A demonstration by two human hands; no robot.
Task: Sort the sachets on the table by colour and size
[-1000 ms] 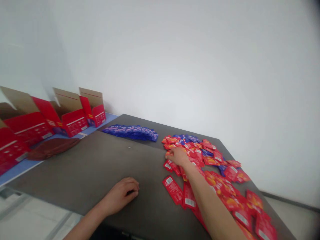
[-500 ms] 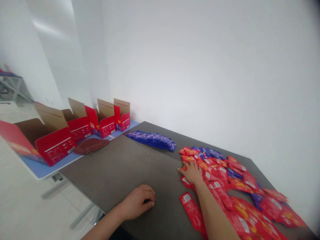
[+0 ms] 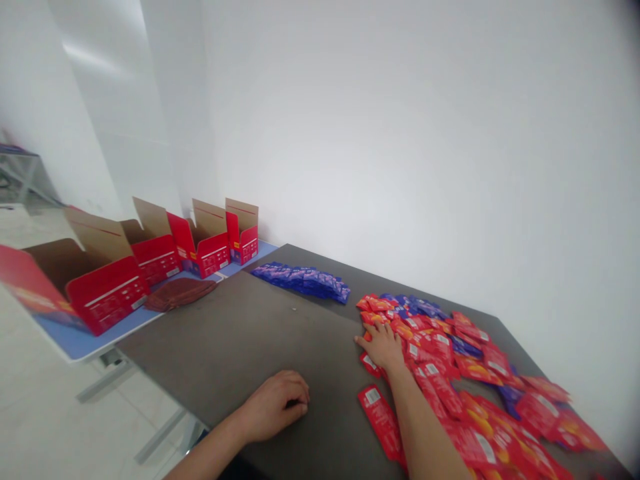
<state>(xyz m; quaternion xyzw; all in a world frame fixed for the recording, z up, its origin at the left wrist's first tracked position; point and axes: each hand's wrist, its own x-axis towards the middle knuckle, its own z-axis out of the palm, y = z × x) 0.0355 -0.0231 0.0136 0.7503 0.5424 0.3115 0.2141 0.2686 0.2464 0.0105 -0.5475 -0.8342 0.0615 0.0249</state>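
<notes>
The right hand (image 3: 384, 345) lies palm down with its fingers spread flat on the near edge of a heap of red sachets (image 3: 453, 373); it presses on them but clasps none, so the grip is open. Its forearm crosses more of the same red packets toward the bottom of the view, and 1 red sachet (image 3: 379, 418) lies apart from the heap, just left of that forearm on bare tabletop. The heap spreads from the hand to the right and toward the lower right corner, where it blurs; a few blue sachets (image 3: 417, 306) are mixed in along its far side. The left hand (image 3: 277, 404) rests on the dark grey table (image 3: 235, 340), well apart from the packets, with its fingers curled under into a loose fist; nothing shows inside it, and whether it holds something small cannot be told. Farther back, near the wall, a neat row of blue sachets (image 3: 303, 279) lies on the table, separate from the red heap. To the left, a lower blue surface (image 3: 80, 338) adjoins the table and bears a row of 4 open red cardboard boxes (image 3: 207, 243) with their brown flaps raised, running from the corner toward the viewer. A folded dark red cloth (image 3: 180, 292) lies on that blue surface just beside the table's edge. A plain white wall (image 3: 400, 133) stands behind everything.
</notes>
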